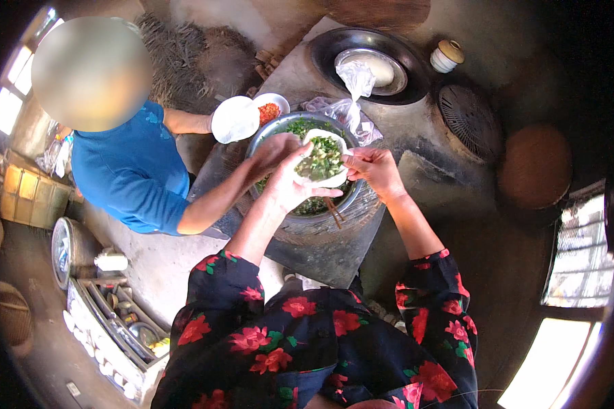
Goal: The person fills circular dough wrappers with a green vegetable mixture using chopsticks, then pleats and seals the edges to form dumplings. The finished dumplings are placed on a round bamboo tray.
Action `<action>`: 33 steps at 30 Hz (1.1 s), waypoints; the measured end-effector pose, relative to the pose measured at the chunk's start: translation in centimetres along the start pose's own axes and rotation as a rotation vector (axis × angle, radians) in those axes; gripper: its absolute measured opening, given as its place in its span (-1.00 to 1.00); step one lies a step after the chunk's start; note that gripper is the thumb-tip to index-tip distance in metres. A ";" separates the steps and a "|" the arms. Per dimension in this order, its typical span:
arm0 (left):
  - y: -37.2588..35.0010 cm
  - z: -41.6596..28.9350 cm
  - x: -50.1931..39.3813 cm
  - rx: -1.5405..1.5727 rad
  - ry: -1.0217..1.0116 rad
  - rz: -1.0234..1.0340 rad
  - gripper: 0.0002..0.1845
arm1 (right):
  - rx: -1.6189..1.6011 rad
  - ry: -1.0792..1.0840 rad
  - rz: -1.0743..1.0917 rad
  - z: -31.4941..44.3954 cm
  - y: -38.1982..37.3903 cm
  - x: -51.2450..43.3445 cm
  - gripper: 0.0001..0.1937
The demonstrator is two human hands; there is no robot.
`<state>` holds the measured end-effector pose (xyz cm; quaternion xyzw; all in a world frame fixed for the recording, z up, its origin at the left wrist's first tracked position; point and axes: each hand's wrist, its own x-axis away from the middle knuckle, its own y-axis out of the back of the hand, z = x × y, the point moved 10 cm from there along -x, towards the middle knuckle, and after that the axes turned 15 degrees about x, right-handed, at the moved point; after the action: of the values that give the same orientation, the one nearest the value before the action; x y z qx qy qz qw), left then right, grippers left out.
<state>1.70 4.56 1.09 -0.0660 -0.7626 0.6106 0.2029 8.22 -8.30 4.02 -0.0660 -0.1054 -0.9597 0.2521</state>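
A round dough wrapper (pixel 336 180) lies cupped in my left hand (pixel 288 185), its edges curling up around a heap of chopped green and pale filling (pixel 321 157). My right hand (pixel 376 169) pinches the wrapper's right rim between thumb and fingers. Both hands are over a metal basin (pixel 357 198) of chopped greens. Wooden chopsticks (pixel 334 212) lean at the basin's near rim. Across from my left arm, a person in a blue top (pixel 133 168) holds a flat white round (pixel 234 120), apparently dough. That person's other hand, blurred, reaches over the basin behind my left hand.
A white bowl (pixel 282 101) with chopped red bits (pixel 268 113) stands beside the basin. Clear plastic bags (pixel 355 115) lie behind it. Farther back, a dark wok (pixel 323 57) in the stove top holds a metal bowl (pixel 400 84) with a pale mass. A round slotted rack (pixel 463 120) is at right.
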 end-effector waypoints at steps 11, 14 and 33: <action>3.4 4.3 -5.0 0.014 -0.373 -0.380 -0.61 | 0.649 0.456 0.173 1.1 4.3 -2.3 -0.77; 2.5 4.4 -5.1 -0.011 -0.424 -0.372 -0.60 | 0.363 0.218 0.294 -4.3 5.4 -5.6 -0.66; 4.5 0.8 -1.9 -0.007 -0.295 -0.369 -0.48 | 0.337 0.147 0.526 -3.9 -0.7 -8.5 -0.72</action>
<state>2.47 4.25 -3.80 0.1636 -0.7853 0.5636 0.1971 14.93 -4.64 -1.36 0.0214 -0.2237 -0.8329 0.5058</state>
